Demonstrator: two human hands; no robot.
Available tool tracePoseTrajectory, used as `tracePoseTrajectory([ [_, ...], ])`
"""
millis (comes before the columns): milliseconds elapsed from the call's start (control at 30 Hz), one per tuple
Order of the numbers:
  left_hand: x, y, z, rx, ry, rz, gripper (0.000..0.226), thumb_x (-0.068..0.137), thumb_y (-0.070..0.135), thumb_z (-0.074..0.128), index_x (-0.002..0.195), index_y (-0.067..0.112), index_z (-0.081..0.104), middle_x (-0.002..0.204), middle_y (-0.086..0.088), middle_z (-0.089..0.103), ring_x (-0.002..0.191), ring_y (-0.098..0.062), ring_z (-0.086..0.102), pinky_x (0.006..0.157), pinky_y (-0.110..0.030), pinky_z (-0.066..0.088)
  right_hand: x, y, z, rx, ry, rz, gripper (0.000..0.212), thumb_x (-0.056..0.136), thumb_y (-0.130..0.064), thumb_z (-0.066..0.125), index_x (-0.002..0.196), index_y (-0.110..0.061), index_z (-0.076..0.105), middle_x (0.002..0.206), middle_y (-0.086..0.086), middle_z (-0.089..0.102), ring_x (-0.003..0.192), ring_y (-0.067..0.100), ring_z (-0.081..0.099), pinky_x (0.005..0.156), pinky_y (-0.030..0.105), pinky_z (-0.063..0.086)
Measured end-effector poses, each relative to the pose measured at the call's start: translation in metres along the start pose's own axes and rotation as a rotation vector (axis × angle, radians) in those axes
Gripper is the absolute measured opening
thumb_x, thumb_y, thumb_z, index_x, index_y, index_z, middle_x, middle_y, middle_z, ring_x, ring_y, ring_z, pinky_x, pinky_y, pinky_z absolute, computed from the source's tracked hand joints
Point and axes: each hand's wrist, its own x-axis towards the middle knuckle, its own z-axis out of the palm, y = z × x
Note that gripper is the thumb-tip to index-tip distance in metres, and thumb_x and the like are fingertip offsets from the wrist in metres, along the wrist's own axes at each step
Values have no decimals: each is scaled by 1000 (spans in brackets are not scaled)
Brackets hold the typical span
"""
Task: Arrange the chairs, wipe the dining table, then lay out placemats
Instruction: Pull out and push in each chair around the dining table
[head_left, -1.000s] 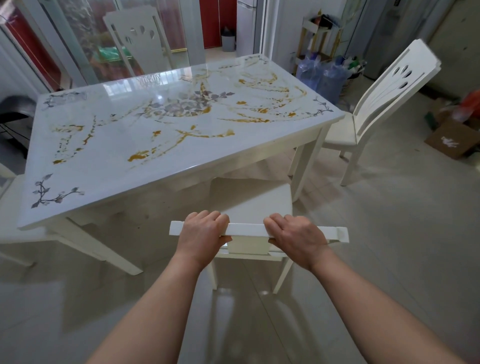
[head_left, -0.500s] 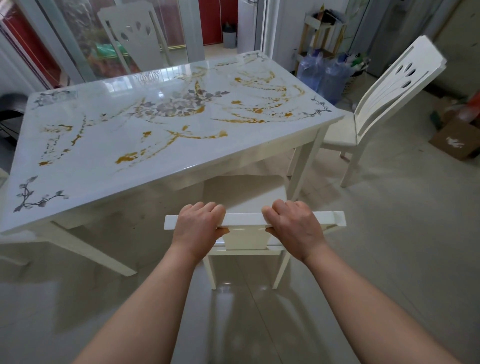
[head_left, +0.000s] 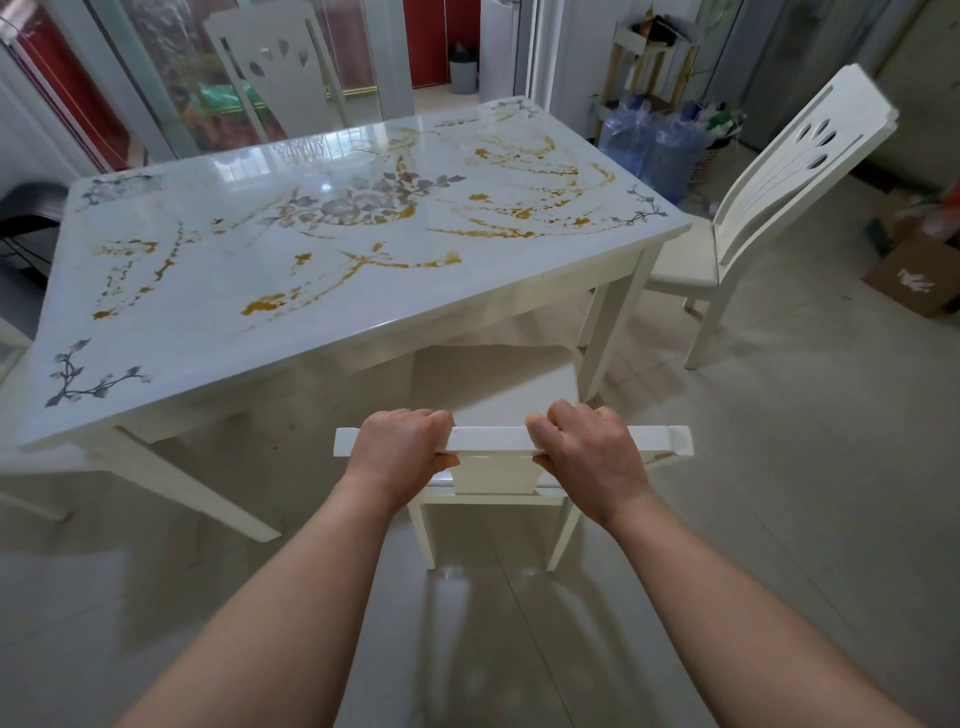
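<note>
Near chair (head_left: 511, 441): seat partly under dining table (head_left: 291, 270), top rail running left-right. Left hand (head_left: 400, 447) and right hand (head_left: 587, 449) both clenched on the rail, evenly spaced (neither nearer). Table edge lies straight ahead; likely push forward.

- A white chair (head_left: 498, 441) stands at the near long side of the table (head_left: 218, 291), its seat partly under the top, its top rail gripped by both hands.
- The table is glossy white with grey flower prints and yellow-orange smears across the top.
- A second white chair (head_left: 769, 192) stands at the right end, turned outward.
- A third chair (head_left: 275, 73) stands at the far side.
</note>
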Motion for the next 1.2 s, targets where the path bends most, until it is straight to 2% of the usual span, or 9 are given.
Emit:
tracePoseTrajectory([
  [100, -6, -6, -2, 0, -23, -39, 30, 85, 47, 61, 103, 23, 60, 98, 4, 66, 93, -23, 62, 65, -29, 27, 2, -9, 0, 0, 19, -13, 39, 61, -20, 78, 89, -17, 51, 72, 2, 49, 56, 23, 45, 53, 32, 28],
  [167, -9, -10, -4, 9, 3, -55, 29, 84, 46, 64, 100, 23, 61, 94, 4, 67, 89, -24, 63, 63, -28, 27, 6, -13, 0, -11, 24, -38, 41, 62, -23, 78, 91, -17, 50, 74, 2, 51, 57, 23, 45, 54, 32, 27],
  [300, -23, -13, -1, 46, 75, -32, 40, 51, 41, 90, 64, 19, 59, 55, 4, 59, 46, -23, 57, 49, -24, 21, 8, -16, 1, 5, 38, -83, 41, 66, -24, 76, 93, -18, 47, 75, 1, 52, 58, 22, 45, 56, 31, 26],
  [367, -29, -13, -1, 68, 78, -65, 45, 41, 41, 93, 58, 20, 57, 48, 6, 54, 37, -21, 51, 45, -21, 18, 10, -17, 1, 29, 26, -102, 38, 66, -23, 77, 93, -18, 51, 76, 1, 52, 59, 22, 46, 56, 32, 29],
  [467, -37, -11, 0, 65, 88, -105, 45, 41, 42, 92, 59, 21, 57, 49, 7, 55, 38, -19, 52, 44, -21, 20, 17, -16, 1, 36, -4, -131, 34, 65, -24, 77, 92, -18, 58, 78, 1, 54, 60, 23, 48, 56, 33, 33],
  [667, -37, -20, 1, 42, 140, -152, 47, 42, 41, 93, 58, 19, 54, 49, 7, 55, 37, -21, 51, 44, -19, 19, 36, -16, 5, 61, -14, -170, 29, 67, -23, 75, 91, -19, 60, 77, 0, 54, 61, 23, 48, 56, 34, 34],
  [1033, 1, -13, 6, 75, 101, -97, 51, 45, 45, 91, 57, 19, 49, 47, 6, 52, 36, -20, 49, 44, -21, 16, 45, 18, 23, 90, -30, -185, 44, 67, -31, 82, 97, -19, 51, 79, 2, 55, 62, 24, 50, 57, 32, 33],
  [1133, 13, -25, 5, 111, 96, -75, 44, 56, 47, 86, 63, 19, 54, 53, 6, 57, 43, -21, 55, 45, -22, 20, 55, 18, 27, 98, -31, -168, 47, 65, -32, 82, 96, -19, 50, 78, 1, 55, 63, 24, 51, 57, 32, 34],
  [1200, 18, -41, 0, 103, 93, -69, 36, 70, 49, 76, 76, 18, 58, 68, 3, 63, 60, -25, 63, 49, -26, 26, 69, 12, 29, 112, -17, -162, 47, 64, -31, 82, 96, -19, 49, 78, 0, 55, 63, 23, 51, 56, 32, 33],
])
